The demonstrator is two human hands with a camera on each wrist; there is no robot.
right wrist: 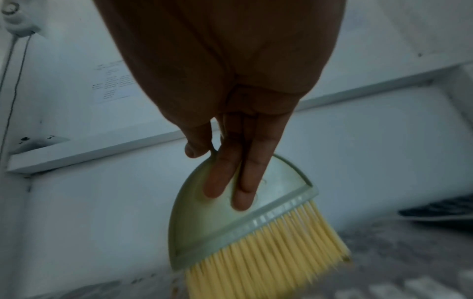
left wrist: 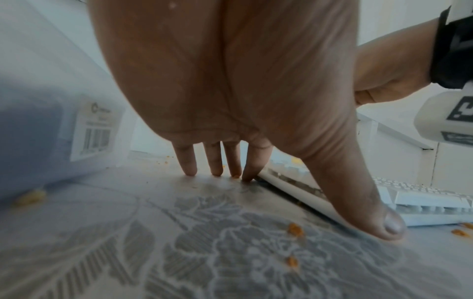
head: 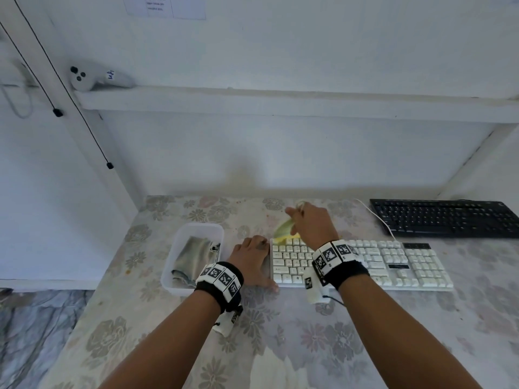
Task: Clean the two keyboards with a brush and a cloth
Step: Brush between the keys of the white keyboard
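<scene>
A white keyboard (head: 393, 262) lies across the middle of the table, and a black keyboard (head: 446, 219) sits behind it to the right. My right hand (head: 307, 220) grips a pale green brush (right wrist: 230, 218) with yellow bristles, whose tips meet the white keyboard's far left corner. My left hand (head: 251, 261) lies flat on the tablecloth against the white keyboard's left edge (left wrist: 302, 194), fingers (left wrist: 215, 161) straight and thumb along the front corner. A grey cloth (head: 193, 258) lies crumpled in a clear plastic tub (head: 216, 230) left of that hand.
Orange crumbs (left wrist: 294, 229) are scattered on the floral tablecloth (head: 280, 332). A white cable (head: 377, 217) runs from the white keyboard toward the back wall. A shelf (head: 280, 103) above holds a white controller (head: 98, 78). The table's left edge drops off beside the tub.
</scene>
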